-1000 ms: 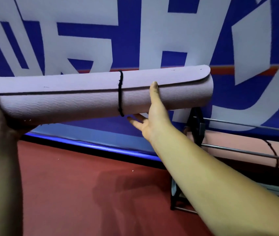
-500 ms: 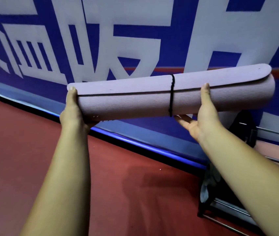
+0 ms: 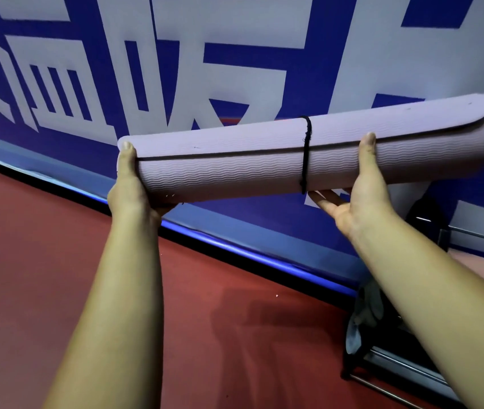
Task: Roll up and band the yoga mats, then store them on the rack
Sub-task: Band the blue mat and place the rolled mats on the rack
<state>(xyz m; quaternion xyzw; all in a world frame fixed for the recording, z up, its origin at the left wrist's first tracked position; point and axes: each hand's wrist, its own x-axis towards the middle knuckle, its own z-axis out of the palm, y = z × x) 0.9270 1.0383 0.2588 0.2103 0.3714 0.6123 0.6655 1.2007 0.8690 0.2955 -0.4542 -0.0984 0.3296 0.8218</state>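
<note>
A rolled lilac yoga mat (image 3: 235, 169) with a black band (image 3: 305, 154) round it hangs in the air in front of the blue wall, its right end slightly higher. My left hand (image 3: 130, 187) grips the left end, thumb on the front and fingers hidden underneath. My right hand (image 3: 361, 190) holds the roll just right of the band, thumb up the front and fingers stretched beneath it. The rack (image 3: 406, 367), a black frame with metal rails, stands low at the right, below the mat's right end.
A blue wall banner with large white characters (image 3: 205, 69) runs behind the mat. Red floor (image 3: 43, 261) spreads below and to the left. A grey cloth (image 3: 364, 317) hangs on the rack's left post. A pink surface (image 3: 477, 261) shows behind the rack.
The view has swung left, so the mat, both hands and the rack sit further right in frame. Both hands keep their hold. The mat's right end has tipped up a little.
</note>
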